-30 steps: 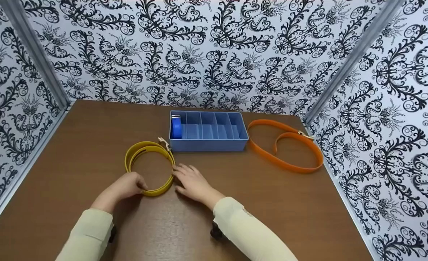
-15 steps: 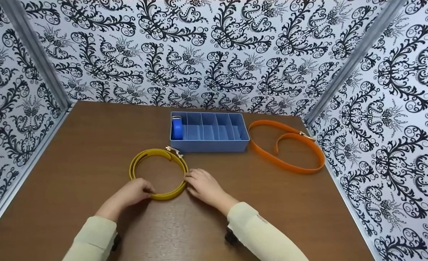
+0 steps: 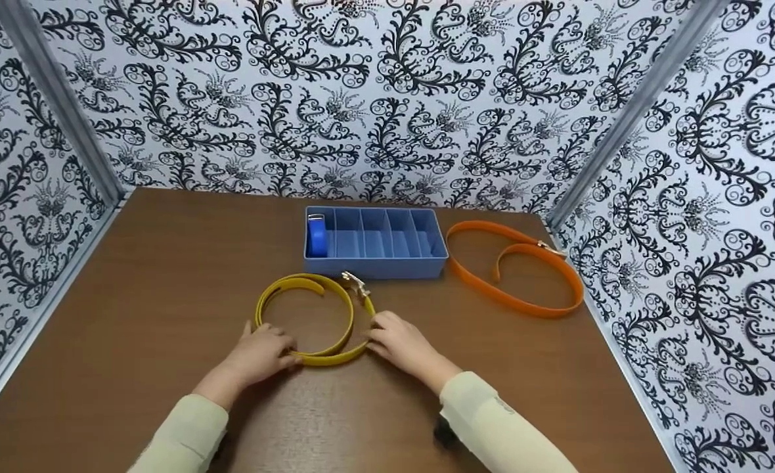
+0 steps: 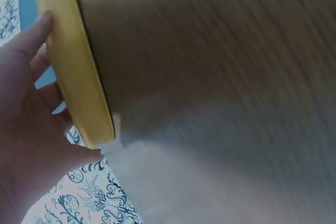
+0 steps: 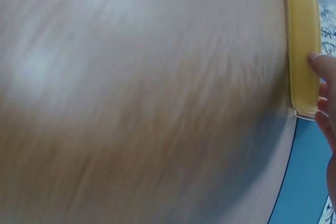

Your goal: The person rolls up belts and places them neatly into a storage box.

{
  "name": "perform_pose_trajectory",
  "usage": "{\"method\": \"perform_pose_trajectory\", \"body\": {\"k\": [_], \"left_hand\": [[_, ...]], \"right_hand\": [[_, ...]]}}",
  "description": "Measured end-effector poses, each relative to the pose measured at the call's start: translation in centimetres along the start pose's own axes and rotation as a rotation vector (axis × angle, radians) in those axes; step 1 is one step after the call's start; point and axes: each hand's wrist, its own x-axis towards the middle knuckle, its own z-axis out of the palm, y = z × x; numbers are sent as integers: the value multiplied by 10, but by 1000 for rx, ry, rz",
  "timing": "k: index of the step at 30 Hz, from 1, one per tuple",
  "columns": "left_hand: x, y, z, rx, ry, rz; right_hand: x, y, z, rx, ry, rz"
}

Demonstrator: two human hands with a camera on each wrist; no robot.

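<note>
A yellow belt (image 3: 332, 359) stands on its edge in loose loops, its metal buckle (image 3: 356, 284) at the back near the blue box. The left hand (image 3: 256, 355) grips the loops at their front left; in the left wrist view, fingers of the left hand (image 4: 23, 103) lie on both sides of the yellow band (image 4: 79, 66). At the right side, the right hand (image 3: 407, 345) holds the outer loop between thumb and fingers. The right wrist view shows the right hand (image 5: 328, 87) partly, at the band (image 5: 304, 40).
Behind the yellow belt stands a blue divided box (image 3: 374, 268) with a rolled blue belt (image 3: 318, 238) in its leftmost compartment. An orange belt (image 3: 525, 305) lies in a loose loop right of the box. Patterned walls (image 3: 322, 98) enclose the brown table (image 3: 164, 263).
The yellow belt has shifted right with both hands. Its outer loop has spread away from the inner one on the right, and the buckle has moved right with it.
</note>
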Motion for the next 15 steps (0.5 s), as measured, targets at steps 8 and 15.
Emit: {"method": "perform_pose_trajectory", "body": {"k": [8,15], "left_hand": [[3,-4,5,69,13,46],[3,-10,8,109,40,88]], "right_hand": [[-19,17,-7,20,79,-17],[-39,36,-13,41,71,43]]}}
